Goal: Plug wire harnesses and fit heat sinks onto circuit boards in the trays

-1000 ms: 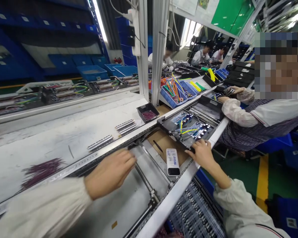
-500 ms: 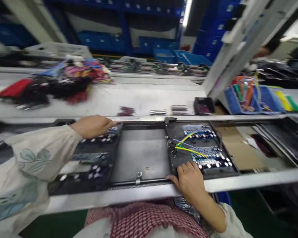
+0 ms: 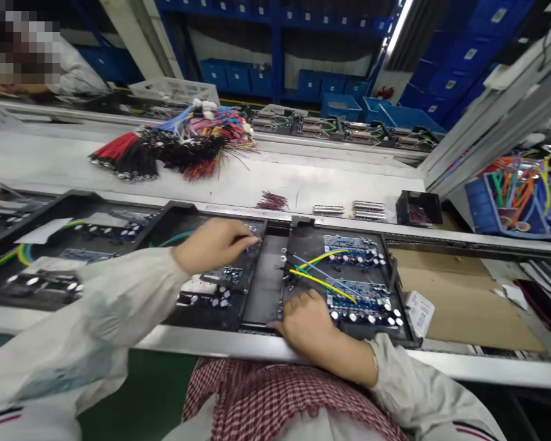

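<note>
My left hand [image 3: 213, 244] lies on the far right edge of a black tray [image 3: 165, 223] that carries blue circuit boards, with its fingers curled over the rim. My right hand [image 3: 308, 321] rests on the near left corner of a second black tray [image 3: 397, 306], fingers bent on its edge. That tray holds two blue circuit boards [image 3: 362, 303] with round capacitors and yellow, blue and green wires [image 3: 321, 278] crossing them. The two trays sit side by side on the conveyor line, a narrow gap between them.
A third black tray [image 3: 9, 251] with boards lies further left. Bundles of coloured wires [image 3: 183, 144] lie on the white bench behind, with metal strips [image 3: 367, 209] and a small black bin [image 3: 417, 208]. Blue bins of wires [image 3: 514, 196] stand right. A person sits at far left.
The view has swung left from the neighbouring worker to face the line. Both trays have slid together: the left tray came right under my left hand, the right tray moved left with my right hand.
</note>
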The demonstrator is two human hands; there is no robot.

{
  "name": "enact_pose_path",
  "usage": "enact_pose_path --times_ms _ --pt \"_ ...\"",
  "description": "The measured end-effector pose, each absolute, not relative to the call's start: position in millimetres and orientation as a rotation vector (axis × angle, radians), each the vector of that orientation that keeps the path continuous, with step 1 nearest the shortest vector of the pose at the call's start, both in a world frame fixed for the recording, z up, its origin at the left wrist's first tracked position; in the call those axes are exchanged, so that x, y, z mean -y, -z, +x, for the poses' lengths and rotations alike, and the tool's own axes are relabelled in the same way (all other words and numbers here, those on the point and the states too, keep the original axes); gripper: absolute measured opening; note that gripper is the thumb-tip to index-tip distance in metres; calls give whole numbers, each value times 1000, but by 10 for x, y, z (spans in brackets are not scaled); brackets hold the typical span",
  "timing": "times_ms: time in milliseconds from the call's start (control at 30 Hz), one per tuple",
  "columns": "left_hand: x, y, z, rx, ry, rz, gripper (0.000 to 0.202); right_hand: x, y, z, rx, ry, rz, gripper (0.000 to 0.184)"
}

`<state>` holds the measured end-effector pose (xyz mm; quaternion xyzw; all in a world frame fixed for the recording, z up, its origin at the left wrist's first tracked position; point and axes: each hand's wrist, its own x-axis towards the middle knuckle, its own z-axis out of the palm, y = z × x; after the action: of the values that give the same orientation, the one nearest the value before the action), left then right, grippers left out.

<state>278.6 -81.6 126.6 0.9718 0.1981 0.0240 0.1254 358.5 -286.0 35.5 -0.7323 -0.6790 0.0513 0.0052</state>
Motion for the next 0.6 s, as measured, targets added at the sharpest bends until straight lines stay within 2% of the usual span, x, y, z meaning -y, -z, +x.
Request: enact_pose_path --times_ms 100,200,233,300,367,400,467,600 --pt "955 -1084 3332 -101 16 2819 28 2850 -426 3628 2179 -211 -2197 42" --pt "972 -891 3509 49 161 2732 28 3083 -568 3927 2095 -138 -2171 35" --pt "954 -851 3487 56 220 2705 32 3164 -618 4062 2002 -78 -2217 31" --pt "915 -820 3389 28 311 2703 53 3242 -694 4318 1876 -25 -2300 32" --pt "901 -838 3305 -34 357 2777 71 3180 -714 4488 1893 -126 -2340 44" --pt "906 -856 3291 -58 379 2817 73 3109 -705 4529 1929 -216 -2345 50" --pt "934 -891 3324 -102 461 2865 67 2946 -667 4540 1973 -389 -2362 48" --pt "1014 -885 3495 -81 637 2895 26 2786 -582 4453 2030 -522 -2337 24"
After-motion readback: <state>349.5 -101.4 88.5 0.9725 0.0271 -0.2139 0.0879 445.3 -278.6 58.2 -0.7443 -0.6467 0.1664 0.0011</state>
